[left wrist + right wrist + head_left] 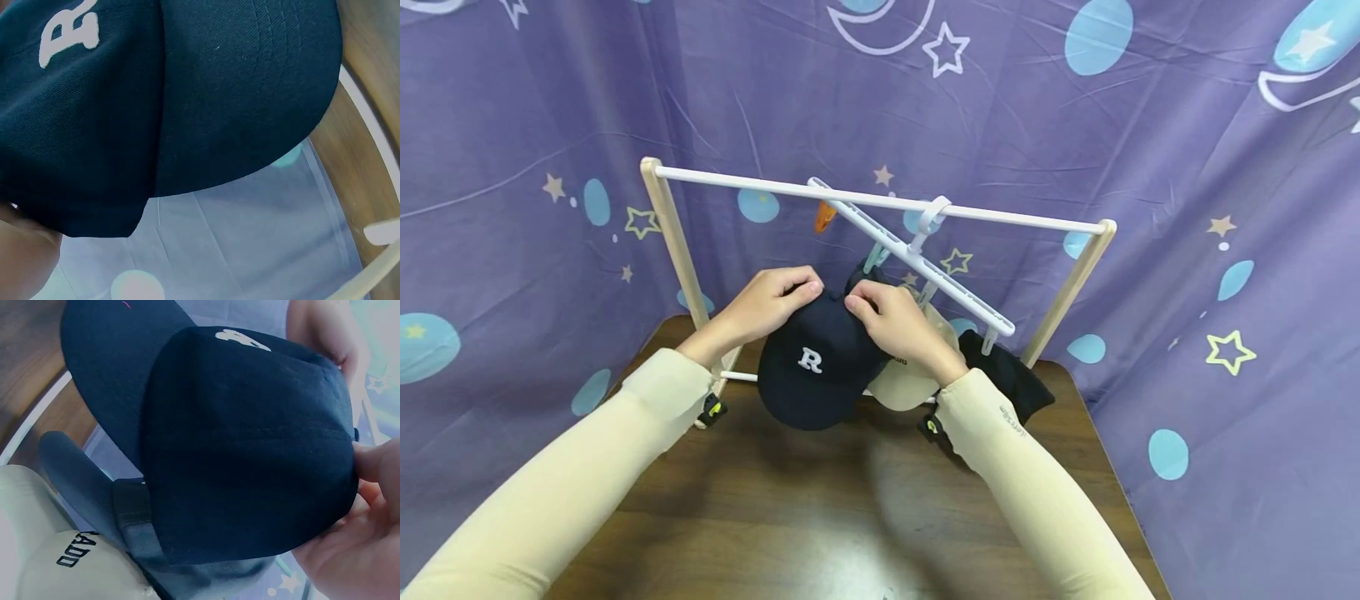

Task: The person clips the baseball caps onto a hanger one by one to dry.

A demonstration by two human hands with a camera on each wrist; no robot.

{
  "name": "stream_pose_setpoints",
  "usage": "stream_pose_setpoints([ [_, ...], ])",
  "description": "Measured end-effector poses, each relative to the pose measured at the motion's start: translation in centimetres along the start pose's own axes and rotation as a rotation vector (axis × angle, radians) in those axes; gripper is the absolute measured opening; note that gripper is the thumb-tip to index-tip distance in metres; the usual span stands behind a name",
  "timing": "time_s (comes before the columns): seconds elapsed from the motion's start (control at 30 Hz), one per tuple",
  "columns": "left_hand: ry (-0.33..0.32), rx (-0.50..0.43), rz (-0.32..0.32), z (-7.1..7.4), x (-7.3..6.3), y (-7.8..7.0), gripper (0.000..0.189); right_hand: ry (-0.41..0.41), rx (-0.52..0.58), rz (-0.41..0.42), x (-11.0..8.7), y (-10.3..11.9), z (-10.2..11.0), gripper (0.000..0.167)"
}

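Both hands hold a navy baseball cap (822,392) with a white letter R, its brim hanging downward. My left hand (767,304) grips the cap's upper left edge, and the thumb lies near the forefinger. At the upper right of the crown, my right hand (898,325) pinches the fabric between thumb and fingers. Behind it hangs a second dark cap (134,506), next to a cream cap (901,385) with dark lettering. Those two hang from a white clip hanger (887,237), the dark one by a mint clip (876,257). An orange clip (824,217) sits near the hanger's far end.
A rack with a white rail (737,182) and wooden posts (1067,296) stands on a brown wooden table (790,533). The hanger hooks over the rail at a slant. A black hat (1011,379) hangs at its near right end. Purple patterned curtains (1150,167) surround the table.
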State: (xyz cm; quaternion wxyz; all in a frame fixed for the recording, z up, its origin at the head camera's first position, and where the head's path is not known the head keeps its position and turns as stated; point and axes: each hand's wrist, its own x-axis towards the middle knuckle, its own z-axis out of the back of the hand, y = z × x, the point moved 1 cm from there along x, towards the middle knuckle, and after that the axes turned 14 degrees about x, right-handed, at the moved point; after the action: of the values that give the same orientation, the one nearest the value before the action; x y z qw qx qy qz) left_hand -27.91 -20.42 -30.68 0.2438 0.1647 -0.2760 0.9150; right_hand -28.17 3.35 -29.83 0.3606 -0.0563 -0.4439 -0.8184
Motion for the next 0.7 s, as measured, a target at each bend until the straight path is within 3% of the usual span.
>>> stream_pose_setpoints([
  [0.23, -0.005, 0.035, 0.028, 0.7, 1.6, 1.3, 0.024, -0.037, 0.003, -0.037, 2.0, -0.3, -0.4, 0.021],
  [0.43, -0.004, 0.045, 0.039, 0.8, 3.0, 2.1, 0.024, -0.030, 0.018, -0.125, 3.4, -0.4, -0.6, 0.025],
  [0.7, -0.017, 0.073, 0.060, 1.1, 4.5, 3.3, 0.024, -0.014, 0.072, -0.160, 5.3, -1.0, -0.9, 0.025],
])
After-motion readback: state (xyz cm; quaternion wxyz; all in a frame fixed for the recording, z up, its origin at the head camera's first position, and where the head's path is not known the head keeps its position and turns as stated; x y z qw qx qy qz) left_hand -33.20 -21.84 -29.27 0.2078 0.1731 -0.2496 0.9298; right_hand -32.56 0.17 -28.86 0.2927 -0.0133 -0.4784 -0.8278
